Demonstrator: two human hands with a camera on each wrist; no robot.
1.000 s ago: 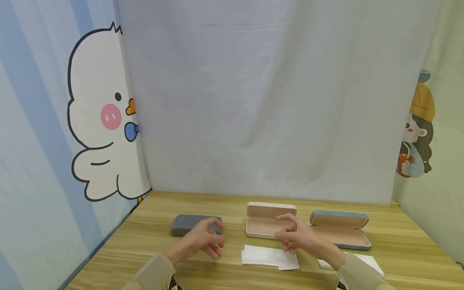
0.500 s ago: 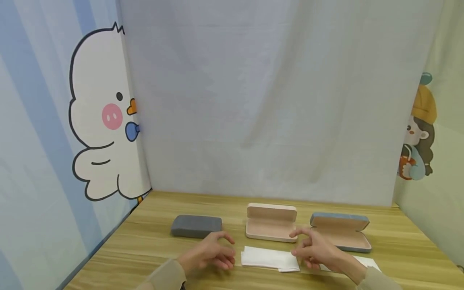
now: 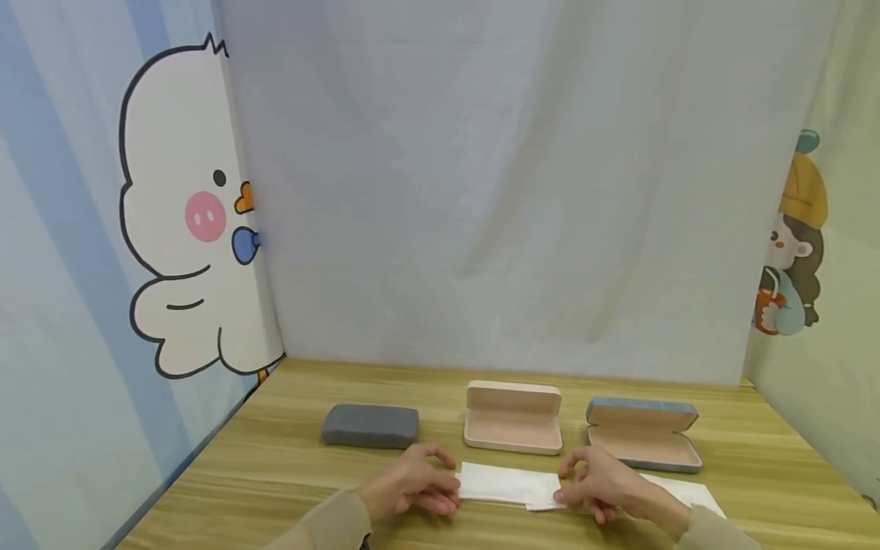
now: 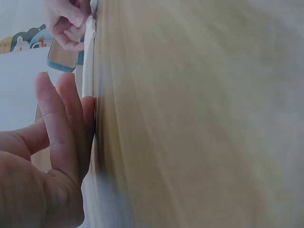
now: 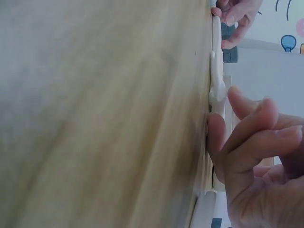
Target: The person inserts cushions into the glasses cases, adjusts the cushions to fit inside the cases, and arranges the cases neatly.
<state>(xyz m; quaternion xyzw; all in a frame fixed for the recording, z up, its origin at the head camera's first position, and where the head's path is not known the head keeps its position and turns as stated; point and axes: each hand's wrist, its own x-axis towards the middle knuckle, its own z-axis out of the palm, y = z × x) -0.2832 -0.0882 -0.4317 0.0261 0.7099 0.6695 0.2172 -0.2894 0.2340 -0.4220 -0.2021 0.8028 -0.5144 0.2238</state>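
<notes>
A folded white cloth (image 3: pixel 509 484) lies flat on the table between my two hands. At its left edge is my left hand (image 3: pixel 421 483), fingers loosely bent; in the left wrist view, the fingers (image 4: pixel 61 128) are spread beside the cloth's end. My right hand (image 3: pixel 596 483) is at the opposite edge, with thumb and index finger apart by the cloth's corner. In the right wrist view the thumb (image 5: pixel 216 130) is low at the tabletop, near the cloth's end (image 5: pixel 217 90). Whether either hand touches the cloth is hard to tell.
Behind the cloth stands an open cream glasses case (image 3: pixel 513 435). An open blue glasses case (image 3: pixel 646 447) is to its right, and a closed grey glasses case (image 3: pixel 371 426) to its left. Another white cloth (image 3: pixel 690 493) lies partly behind my right forearm. A grey curtain (image 3: pixel 440 191) backs the table.
Both hands have come down from above the table to the two ends of the middle cloth. The left hand moved right and nearer; the right hand moved right, then slightly inward. The cases stay put.
</notes>
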